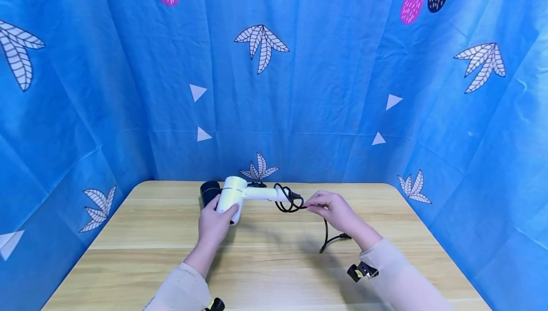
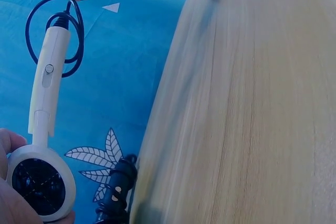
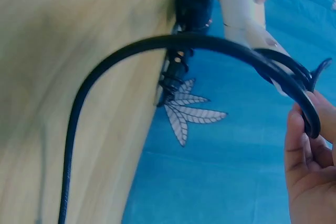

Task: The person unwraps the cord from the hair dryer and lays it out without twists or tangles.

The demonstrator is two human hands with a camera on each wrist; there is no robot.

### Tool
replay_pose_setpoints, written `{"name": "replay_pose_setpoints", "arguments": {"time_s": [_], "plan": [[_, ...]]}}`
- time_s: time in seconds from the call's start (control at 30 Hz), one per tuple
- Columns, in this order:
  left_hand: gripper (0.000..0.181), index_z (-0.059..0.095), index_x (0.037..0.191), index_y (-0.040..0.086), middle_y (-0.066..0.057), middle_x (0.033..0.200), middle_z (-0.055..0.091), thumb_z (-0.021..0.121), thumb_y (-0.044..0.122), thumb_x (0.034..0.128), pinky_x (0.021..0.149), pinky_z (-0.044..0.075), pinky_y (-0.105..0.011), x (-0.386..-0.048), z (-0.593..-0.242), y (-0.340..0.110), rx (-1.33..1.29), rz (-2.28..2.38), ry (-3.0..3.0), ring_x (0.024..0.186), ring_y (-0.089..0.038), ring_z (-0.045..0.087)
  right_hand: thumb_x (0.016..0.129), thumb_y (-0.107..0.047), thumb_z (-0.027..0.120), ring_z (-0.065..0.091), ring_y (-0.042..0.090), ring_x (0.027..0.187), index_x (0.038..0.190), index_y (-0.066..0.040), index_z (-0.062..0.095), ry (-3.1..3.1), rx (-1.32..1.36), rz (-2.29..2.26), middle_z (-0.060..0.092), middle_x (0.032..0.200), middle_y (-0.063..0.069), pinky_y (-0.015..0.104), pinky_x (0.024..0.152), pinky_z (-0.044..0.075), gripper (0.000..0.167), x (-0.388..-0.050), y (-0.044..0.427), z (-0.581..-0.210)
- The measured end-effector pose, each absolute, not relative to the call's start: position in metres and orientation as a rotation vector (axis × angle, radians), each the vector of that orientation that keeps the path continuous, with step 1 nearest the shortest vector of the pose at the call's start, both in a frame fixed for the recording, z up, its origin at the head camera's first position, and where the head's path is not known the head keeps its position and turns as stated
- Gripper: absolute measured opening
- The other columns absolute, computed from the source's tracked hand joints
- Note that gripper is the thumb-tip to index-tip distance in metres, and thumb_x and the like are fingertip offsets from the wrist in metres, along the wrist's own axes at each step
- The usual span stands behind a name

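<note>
1. Above the wooden table [image 1: 265, 273], a white hair dryer [image 1: 233, 192] is in the air, its handle directed to the right.
2. The left hand [image 1: 214, 225] grips the body of this dryer, with thumb and fingers bent around it.
3. The right hand [image 1: 333, 209] has its fingertips closed together, and it pinches the black cord [image 3: 173, 41].
4. This cord makes loops near the handle's end; beyond the right hand, it hangs down to its plug [image 1: 344, 236].
5. Behind the dryer, near the table's far edge, lies a black device [image 1: 209, 190].
</note>
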State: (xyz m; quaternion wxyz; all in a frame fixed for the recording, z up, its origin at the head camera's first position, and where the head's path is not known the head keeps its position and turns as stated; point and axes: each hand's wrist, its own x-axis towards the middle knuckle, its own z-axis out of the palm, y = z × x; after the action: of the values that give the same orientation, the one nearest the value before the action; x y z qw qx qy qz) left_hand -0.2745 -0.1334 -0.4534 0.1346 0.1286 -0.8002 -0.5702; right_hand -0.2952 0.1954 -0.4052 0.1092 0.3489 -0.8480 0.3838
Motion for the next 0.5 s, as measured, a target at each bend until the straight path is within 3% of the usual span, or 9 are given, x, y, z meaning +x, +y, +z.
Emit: {"name": "replay_pose_setpoints", "arguments": {"time_s": [0.5], "plan": [[0.080, 0.040, 0.151, 0.001, -0.021, 0.152, 0.043, 0.075, 0.036, 0.0878, 0.108, 0.038, -0.057, -0.270, -0.450, -0.131, 0.368, -1.684, -2.336, 0.135, -0.041, 0.043, 0.091, 0.000, 0.070, 0.065, 0.014, 0.085, 0.103, -0.003, 0.077, -2.500, 0.970, 1.161, 0.072, 0.099, 0.005, 0.027, 0.070, 0.055, 0.015, -0.306, 0.205, -0.390]]}}
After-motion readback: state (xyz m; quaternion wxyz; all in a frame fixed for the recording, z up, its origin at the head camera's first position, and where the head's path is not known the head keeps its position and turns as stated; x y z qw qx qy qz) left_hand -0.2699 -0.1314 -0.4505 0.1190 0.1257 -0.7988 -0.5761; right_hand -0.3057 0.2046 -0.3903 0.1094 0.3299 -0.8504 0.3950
